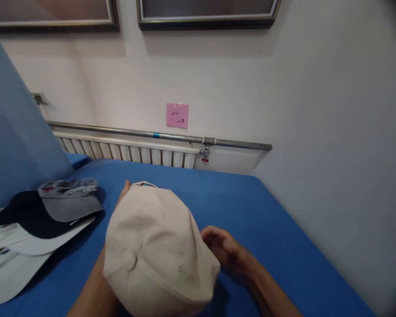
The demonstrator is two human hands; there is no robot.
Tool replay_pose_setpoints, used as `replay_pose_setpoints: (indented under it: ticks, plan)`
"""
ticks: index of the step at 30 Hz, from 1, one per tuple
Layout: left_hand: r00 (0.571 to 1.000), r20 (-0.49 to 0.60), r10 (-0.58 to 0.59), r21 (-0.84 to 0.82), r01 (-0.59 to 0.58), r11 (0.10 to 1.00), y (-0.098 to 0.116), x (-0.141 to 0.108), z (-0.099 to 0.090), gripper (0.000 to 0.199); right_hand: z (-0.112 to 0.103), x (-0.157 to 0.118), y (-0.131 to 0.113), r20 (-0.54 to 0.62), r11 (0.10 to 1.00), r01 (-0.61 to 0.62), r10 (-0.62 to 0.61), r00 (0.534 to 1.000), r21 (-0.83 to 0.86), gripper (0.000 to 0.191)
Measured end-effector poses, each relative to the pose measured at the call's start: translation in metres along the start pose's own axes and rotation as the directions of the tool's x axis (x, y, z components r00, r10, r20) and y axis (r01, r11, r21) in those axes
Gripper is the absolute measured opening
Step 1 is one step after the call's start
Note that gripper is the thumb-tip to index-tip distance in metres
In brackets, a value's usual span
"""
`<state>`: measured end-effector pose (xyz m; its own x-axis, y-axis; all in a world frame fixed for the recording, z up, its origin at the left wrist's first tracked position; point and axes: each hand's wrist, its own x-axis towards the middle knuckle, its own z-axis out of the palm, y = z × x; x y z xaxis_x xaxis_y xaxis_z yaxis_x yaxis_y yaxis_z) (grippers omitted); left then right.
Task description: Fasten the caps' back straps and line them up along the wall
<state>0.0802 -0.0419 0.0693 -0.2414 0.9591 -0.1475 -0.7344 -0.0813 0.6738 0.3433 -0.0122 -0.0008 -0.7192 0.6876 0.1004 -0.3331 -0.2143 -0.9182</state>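
Observation:
A beige baseball cap [158, 246] fills the lower middle of the view, its button and crown turned toward me and its back strap at the top. Behind its left side is my left hand [123, 192], holding it; only a bit of the fingers shows and the rest is hidden by the cap. My right hand [226, 248] is at the cap's right edge, fingers loosely curved with a gap inside them. Whether those fingertips touch the fabric is hard to see.
A blue-covered table [284, 246] lies beneath. At left are stacked caps: a grey cap [72, 200], a black cap [26, 211] and white caps [20, 273]. A blue curtain [16, 132] hangs there. Behind stand a radiator [145, 154], a pipe [119, 130] and the wall.

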Motion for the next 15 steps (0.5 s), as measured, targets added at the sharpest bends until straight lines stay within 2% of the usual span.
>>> replay_pose_setpoints:
  ticks: [3, 5, 7, 10, 12, 15]
  plan:
    - [0.988, 0.019, -0.154, -0.128, 0.155, 0.98, -0.016, 0.002, 0.003, 0.041, 0.009, -0.022, 0.008, 0.054, 0.996, -0.046, 0.042, 0.998, 0.078, 0.063]
    - [0.976, -0.002, -0.217, -0.189, 0.213, 0.959, -0.029, 0.006, 0.0, 0.039, 0.017, -0.028, 0.016, 0.021, 0.989, -0.073, 0.071, 0.997, 0.129, 0.065]
    - [0.974, -0.073, -0.214, -0.211, 0.195, 0.958, -0.04, 0.017, -0.006, 0.033, 0.023, -0.028, 0.026, -0.117, 0.978, -0.062, 0.086, 0.989, 0.201, 0.059]
    - [0.974, -0.141, -0.176, -0.223, 0.141, 0.964, -0.05, 0.041, -0.018, 0.022, 0.02, -0.019, 0.035, -0.345, 0.956, 0.016, 0.09, 0.934, 0.294, 0.043]
    - [0.981, -0.138, -0.133, -0.235, 0.098, 0.967, -0.053, 0.053, -0.022, 0.021, 0.01, -0.014, 0.037, -0.437, 0.94, 0.068, 0.09, 0.895, 0.334, 0.038]
    - [0.995, -0.034, -0.093, -0.275, 0.08, 0.958, -0.061, 0.058, -0.025, 0.025, -0.006, -0.01, 0.036, -0.532, 0.901, 0.15, 0.101, 0.841, 0.407, 0.03]
